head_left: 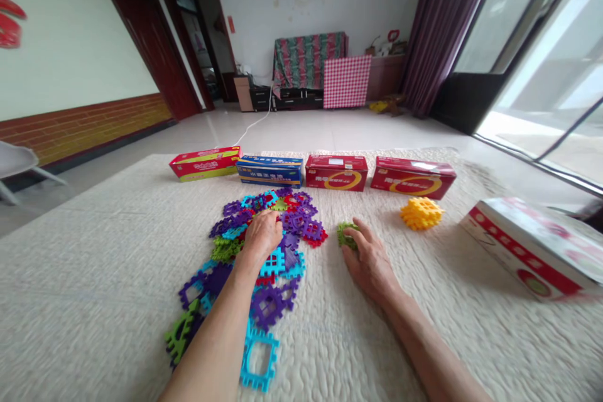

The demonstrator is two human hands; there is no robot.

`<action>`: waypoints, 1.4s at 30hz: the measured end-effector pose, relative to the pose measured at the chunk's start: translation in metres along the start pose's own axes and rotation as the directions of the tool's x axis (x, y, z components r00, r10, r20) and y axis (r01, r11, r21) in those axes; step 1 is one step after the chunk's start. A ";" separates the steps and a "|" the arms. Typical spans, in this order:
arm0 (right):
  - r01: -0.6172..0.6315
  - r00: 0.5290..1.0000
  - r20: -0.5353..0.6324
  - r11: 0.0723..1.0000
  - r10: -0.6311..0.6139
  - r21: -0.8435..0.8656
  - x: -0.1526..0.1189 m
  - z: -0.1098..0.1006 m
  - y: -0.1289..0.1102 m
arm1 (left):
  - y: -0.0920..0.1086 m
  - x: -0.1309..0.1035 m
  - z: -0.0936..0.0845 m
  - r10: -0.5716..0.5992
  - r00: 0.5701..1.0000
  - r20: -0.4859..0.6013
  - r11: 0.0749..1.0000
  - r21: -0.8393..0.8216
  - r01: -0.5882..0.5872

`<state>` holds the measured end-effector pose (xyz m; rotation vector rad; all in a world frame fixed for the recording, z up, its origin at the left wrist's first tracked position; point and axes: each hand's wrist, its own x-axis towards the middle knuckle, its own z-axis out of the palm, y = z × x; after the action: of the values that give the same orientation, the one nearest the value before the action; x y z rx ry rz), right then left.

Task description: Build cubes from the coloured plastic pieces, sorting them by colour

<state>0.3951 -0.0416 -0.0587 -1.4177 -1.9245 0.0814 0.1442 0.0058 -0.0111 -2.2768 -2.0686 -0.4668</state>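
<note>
A heap of flat plastic interlocking building pieces (268, 306) in purple, blue, green and red is spread over the quilted cover. My left hand (264, 232) reaches into the upper middle of this heap, its fingers curled down; whatever they grip is hidden. To the right of the heap, my right hand (370, 259) has its fingers bent around a small stack of green building pieces (346, 233) resting on the cover. Farther right sits a stack of yellow building pieces (421, 213), apart from both hands.
Along the far side stand a red-and-yellow box (206, 163), a blue box (269, 171) and two dark red boxes (336, 173). A larger white-and-red carton (537, 248) is at the right. The quilted cover (108, 270) lies beneath everything.
</note>
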 end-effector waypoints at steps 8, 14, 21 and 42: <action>-0.019 0.999 -0.039 1.000 0.019 0.013 -0.001 0.004 0.002 | -0.015 0.008 0.011 -0.076 0.997 -0.027 0.993 0.083 0.078; -0.032 0.999 -0.028 0.999 0.032 0.001 -0.001 0.004 0.002 | -0.018 0.037 -0.009 -0.113 0.985 0.132 0.974 0.213 0.083; -0.068 0.997 -0.038 0.998 0.068 0.002 -0.002 0.005 0.001 | -0.017 0.061 -0.020 -0.056 0.969 0.240 0.964 0.266 -0.010; -0.082 0.996 -0.045 0.997 0.082 0.003 0.000 0.005 0.002 | -0.015 0.081 -0.024 0.210 0.870 0.447 0.847 0.361 -0.390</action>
<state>0.3936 -0.0389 -0.0626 -1.4852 -1.8290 0.0886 0.1305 0.0810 0.0291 -2.4672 -1.6386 0.4734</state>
